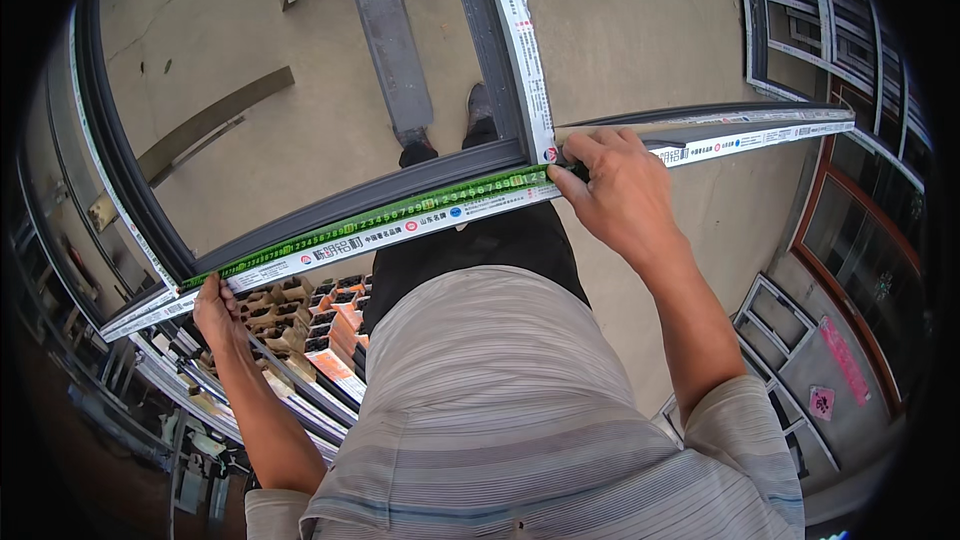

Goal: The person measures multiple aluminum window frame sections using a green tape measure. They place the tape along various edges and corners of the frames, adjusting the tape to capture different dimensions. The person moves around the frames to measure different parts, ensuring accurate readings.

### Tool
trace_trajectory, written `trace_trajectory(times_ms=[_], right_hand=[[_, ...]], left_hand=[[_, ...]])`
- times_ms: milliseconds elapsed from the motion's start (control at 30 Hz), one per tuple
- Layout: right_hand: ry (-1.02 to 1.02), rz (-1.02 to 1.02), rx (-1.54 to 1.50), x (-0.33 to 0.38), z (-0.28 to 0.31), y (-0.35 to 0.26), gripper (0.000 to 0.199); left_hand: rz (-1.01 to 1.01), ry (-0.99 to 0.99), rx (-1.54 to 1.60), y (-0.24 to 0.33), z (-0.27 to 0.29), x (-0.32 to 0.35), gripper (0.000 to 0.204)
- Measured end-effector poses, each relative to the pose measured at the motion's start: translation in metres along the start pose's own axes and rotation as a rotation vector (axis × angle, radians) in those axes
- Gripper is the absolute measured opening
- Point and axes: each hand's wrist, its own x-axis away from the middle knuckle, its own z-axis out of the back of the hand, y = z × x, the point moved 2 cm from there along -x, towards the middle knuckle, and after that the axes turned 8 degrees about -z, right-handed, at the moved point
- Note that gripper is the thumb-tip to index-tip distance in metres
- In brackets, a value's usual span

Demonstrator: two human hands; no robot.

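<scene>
A green tape measure (pixel 390 221) lies stretched along a dark grey metal window frame (pixel 330 206), whose near bar carries white printed film. At the tape's left end, near the frame's corner, my left hand (pixel 218 310) is closed with its fingertips pinching the tape. My right hand (pixel 618 190) is closed over the bar where an upright bar (pixel 520 50) joins it. Its thumb presses on the tape's right end, and its fingers curl over the frame's far side. The tape's case cannot be made out under that hand.
Below the frame at left lie stacked long profiles (pixel 335 335) with orange and black ends. A grey metal support (pixel 395 50) stands under the frame. A curved brown strip (pixel 215 125) rests on the concrete floor. More frames (pixel 820 15) lean at right, near a brown-framed door (pixel 850 230).
</scene>
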Motion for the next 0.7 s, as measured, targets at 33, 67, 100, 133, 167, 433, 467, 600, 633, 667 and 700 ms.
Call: trace_trajectory(times_ms=[33,67,100,133,167,433,467,600,633,667,700], right_hand=[[0.001,-0.008,0.009,0.0004,-0.0008,-0.0003,0.022],[0.001,-0.016,0.018,0.0006,-0.0008,-0.0012,0.022],[0.003,-0.022,0.028,0.0005,-0.0008,-0.0020,0.022],[0.007,-0.028,0.031,0.0007,-0.0014,-0.0026,0.023],[0.010,-0.032,0.035,0.0011,-0.0023,-0.0032,0.023],[0.007,-0.047,0.053,-0.0004,-0.0050,-0.0041,0.025],[0.000,-0.048,0.051,-0.0007,-0.0050,-0.0041,0.025],[0.014,-0.039,0.046,-0.0005,-0.0046,-0.0048,0.023],[0.016,-0.040,0.051,-0.0001,-0.0045,-0.0054,0.023],[0.019,-0.040,0.055,0.0004,-0.0043,-0.0063,0.023],[0.021,-0.040,0.061,0.0004,-0.0040,-0.0074,0.022]], left_hand=[[0.002,-0.005,0.001,-0.0006,0.0010,-0.0004,0.023],[0.004,-0.011,0.002,-0.0008,0.0019,-0.0004,0.023],[0.005,-0.016,0.005,0.0003,0.0013,0.0002,0.024],[0.009,-0.012,0.002,0.0011,0.0015,-0.0001,0.024],[0.013,-0.009,-0.002,0.0018,0.0022,-0.0008,0.024],[0.017,-0.006,-0.010,0.0038,0.0021,0.0015,0.025],[0.009,-0.008,-0.016,0.0044,0.0015,0.0026,0.025],[0.001,-0.012,-0.015,0.0037,0.0018,0.0020,0.025],[0.001,-0.012,-0.016,0.0038,0.0015,0.0021,0.025],[0.001,-0.013,-0.016,0.0046,0.0011,0.0023,0.025],[0.002,-0.012,-0.015,0.0047,0.0010,0.0028,0.025]])
